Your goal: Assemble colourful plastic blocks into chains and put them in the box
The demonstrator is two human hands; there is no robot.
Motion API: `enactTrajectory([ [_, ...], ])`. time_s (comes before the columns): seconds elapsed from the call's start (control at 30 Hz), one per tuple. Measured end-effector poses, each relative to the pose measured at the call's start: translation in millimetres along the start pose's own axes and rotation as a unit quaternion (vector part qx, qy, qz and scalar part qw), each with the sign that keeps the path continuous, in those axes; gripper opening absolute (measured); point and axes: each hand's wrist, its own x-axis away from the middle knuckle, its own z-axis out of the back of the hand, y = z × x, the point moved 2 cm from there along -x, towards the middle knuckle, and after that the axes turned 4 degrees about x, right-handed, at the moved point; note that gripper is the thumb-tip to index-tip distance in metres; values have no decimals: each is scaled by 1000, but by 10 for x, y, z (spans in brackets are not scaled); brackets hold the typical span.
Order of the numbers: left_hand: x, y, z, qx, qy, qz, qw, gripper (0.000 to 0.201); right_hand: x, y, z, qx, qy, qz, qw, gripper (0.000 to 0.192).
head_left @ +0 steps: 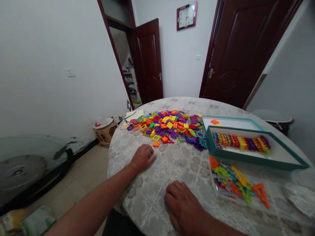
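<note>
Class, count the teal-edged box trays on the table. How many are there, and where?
2. One teal tray at the table's right holds a row of joined coloured pieces; the other tray lies just behind it, holding a few orange pieces. None seems hidden.

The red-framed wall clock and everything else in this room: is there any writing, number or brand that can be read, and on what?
None can be read.
Red-framed wall clock: marks ring the white dial, too small to read as numerals.
Green-rimmed cardboard box and colourful plastic interlocking pieces: no print shows.
Crumpled green packaging by the floor: blurred.
</note>
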Motion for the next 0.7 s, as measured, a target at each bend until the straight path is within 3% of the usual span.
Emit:
enactTrajectory([
  [0.27,2,3,6,3,2,12,1000,14,-45,61,-98,22,2,14,1000,17],
  [0.63,35,-25,-11,15,-7,27,999,9,-16,192,-393,65,153,60,984,15],
  [0.7,48,-30,-19,17,-10,30,999,8,-5,199,-402,68,153,55,984,16],
])
